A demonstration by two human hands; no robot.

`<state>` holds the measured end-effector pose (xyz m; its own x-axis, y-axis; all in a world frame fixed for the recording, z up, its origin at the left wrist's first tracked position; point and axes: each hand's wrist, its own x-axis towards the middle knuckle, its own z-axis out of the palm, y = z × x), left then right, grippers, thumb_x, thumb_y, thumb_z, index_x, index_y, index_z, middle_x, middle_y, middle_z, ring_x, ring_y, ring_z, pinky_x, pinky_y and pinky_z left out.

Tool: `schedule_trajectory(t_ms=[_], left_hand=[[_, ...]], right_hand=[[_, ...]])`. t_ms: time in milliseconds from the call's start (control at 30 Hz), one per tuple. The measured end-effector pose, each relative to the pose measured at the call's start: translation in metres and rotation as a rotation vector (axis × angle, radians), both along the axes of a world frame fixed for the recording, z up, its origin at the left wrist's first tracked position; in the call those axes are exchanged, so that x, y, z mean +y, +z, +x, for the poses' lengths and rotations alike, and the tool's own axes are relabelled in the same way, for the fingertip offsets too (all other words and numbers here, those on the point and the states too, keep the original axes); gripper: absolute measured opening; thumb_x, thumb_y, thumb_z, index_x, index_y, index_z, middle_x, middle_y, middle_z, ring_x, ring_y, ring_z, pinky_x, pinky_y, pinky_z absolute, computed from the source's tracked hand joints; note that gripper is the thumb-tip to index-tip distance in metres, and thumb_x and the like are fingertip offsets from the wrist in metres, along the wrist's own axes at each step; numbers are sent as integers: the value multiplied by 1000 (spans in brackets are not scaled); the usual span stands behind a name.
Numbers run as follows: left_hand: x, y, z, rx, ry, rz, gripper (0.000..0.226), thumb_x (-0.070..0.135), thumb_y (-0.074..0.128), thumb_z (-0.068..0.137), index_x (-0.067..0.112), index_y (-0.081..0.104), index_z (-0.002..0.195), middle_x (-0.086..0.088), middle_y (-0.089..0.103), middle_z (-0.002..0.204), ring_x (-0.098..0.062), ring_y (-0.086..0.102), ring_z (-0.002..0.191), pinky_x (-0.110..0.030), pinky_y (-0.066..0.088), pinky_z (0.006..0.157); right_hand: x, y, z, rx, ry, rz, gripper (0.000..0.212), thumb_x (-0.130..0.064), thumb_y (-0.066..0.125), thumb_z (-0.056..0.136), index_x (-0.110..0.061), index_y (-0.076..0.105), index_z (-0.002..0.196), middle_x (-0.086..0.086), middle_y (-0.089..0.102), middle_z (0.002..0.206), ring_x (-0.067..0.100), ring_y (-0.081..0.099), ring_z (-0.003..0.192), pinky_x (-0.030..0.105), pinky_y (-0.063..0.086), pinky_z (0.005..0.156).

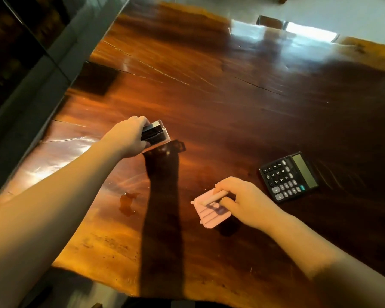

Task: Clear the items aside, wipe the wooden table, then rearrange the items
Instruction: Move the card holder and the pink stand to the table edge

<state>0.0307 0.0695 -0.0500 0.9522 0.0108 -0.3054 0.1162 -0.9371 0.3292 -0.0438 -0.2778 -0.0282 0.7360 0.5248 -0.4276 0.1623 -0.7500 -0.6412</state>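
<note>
The glossy wooden table (220, 103) fills the view. My left hand (127, 136) grips a small clear case with black contents (157, 133) near the table's left side, held just above the wood. My right hand (242, 200) holds a small pink ribbed box (210, 215) at the front centre, with a thin pale stick (215, 197) pinched across its top by the fingers. A black calculator (289, 176) lies flat on the table to the right of my right hand, untouched.
A small wet patch (127, 202) sits on the wood between my arms. A dark glass wall with a grey frame (31, 70) runs along the table's left edge. A chair back (271, 21) shows beyond the far edge.
</note>
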Motion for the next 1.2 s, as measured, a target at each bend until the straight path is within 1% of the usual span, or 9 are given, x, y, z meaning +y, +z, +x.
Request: schedule_trajectory(t_ms=[167,367,433,533,633,733,867,1000,1200], left_hand=[[44,10,-19,-21,102,-12,49,19,79,75,16,55,119,-13,60,119,-36,60,106,-41,46,83],[99,14,-46,-2,229,-10,50,18,80,75,15,56,119,-12,62,119,-33,61,104,-41,49,84],[117,14,-56,7,269,-19,51,16,80,76,14,56,120,-13,63,120,-33,62,105,-40,50,86],[140,11,-68,2,317,-19,48,17,80,75,15,56,117,-12,65,118,-31,63,100,-37,47,79],[163,8,-80,5,341,-1,45,20,81,75,18,57,113,-10,64,115,-28,60,94,-36,44,73],[181,2,-89,29,362,15,47,22,81,75,17,58,116,-10,63,116,-31,61,98,-39,49,77],[198,-7,-97,60,389,13,51,26,80,76,19,57,120,-8,62,117,-28,61,100,-41,52,82],[209,-16,-99,78,410,-9,56,25,80,76,20,55,125,-7,62,120,-27,60,103,-36,48,78],[212,-29,-102,73,414,-26,48,24,80,75,23,57,117,-5,62,116,-19,53,90,-35,46,75]], right_hand=[[50,8,39,-49,31,8,24,-17,63,94,-40,65,103,-18,62,105,1,59,92,21,49,76],[127,15,79,-95,95,17,28,-20,62,94,-46,60,85,-17,61,96,5,59,85,21,42,68],[152,15,88,-101,104,35,24,-20,63,94,-43,63,86,-15,63,96,6,60,85,22,42,67],[187,12,100,-123,138,38,16,-20,63,94,-36,67,92,-11,64,96,9,60,84,26,48,69],[223,8,108,-147,176,42,12,-22,63,94,-32,67,93,-7,65,95,9,59,82,26,45,66],[258,4,114,-152,197,40,11,-23,62,94,-33,66,89,-7,65,89,10,60,78,28,43,62],[297,-1,118,-133,210,26,10,-24,62,94,-32,66,89,-7,67,82,11,62,74,29,45,60],[327,-6,120,-142,228,8,9,-25,63,94,-31,64,88,-10,64,80,7,59,72,26,38,55],[353,-15,122,-149,244,-16,5,-25,62,97,-29,63,94,-10,61,81,9,58,74,27,37,56]])
